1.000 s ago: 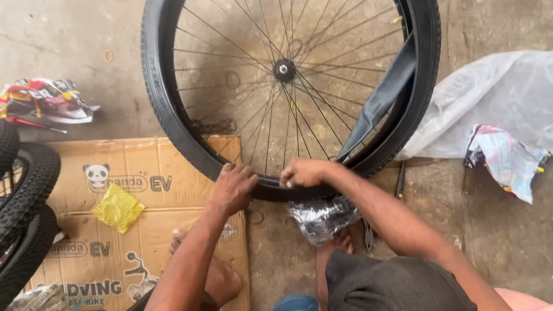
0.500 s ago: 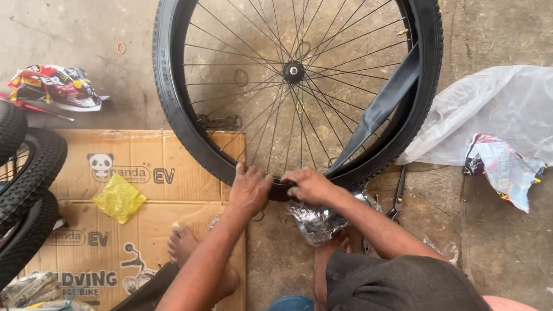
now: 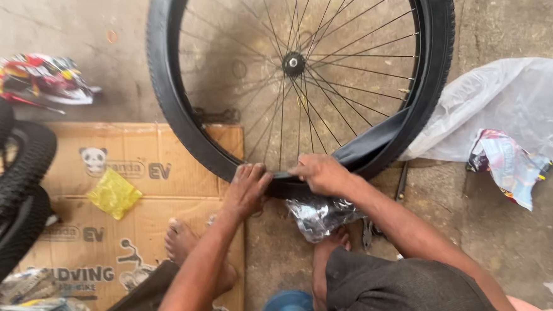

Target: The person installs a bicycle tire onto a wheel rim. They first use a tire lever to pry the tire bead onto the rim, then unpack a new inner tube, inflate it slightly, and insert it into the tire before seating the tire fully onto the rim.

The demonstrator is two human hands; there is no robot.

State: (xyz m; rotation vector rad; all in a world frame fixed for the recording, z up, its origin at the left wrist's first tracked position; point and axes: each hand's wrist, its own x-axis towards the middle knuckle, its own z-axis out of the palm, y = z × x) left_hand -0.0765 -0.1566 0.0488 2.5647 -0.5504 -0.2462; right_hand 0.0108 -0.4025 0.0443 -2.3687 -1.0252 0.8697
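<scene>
A spoked bicycle wheel with a black tyre (image 3: 174, 110) stands upright on the concrete in front of me. My left hand (image 3: 245, 190) grips the tyre's bottom edge, fingers curled over it. Beside it, my right hand (image 3: 319, 173) presses on the same bottom stretch of the tyre, where a black inner tube (image 3: 377, 145) bulges out of the rim on the right. The hub (image 3: 293, 64) sits in the middle of the spokes. My bare feet rest below the wheel, one on the cardboard.
Flattened cardboard (image 3: 79, 241) lies at the left with a yellow wrapper (image 3: 113, 193) on it. Other tyres (image 3: 7, 188) are stacked at the far left. A clear plastic bag (image 3: 514, 108) and crumpled silver plastic (image 3: 320, 214) lie on the right and under the wheel.
The view has shifted left and closer, so the wheel and hands now sit more to the right. Both hands stay on the tyre's bottom, now closer together.
</scene>
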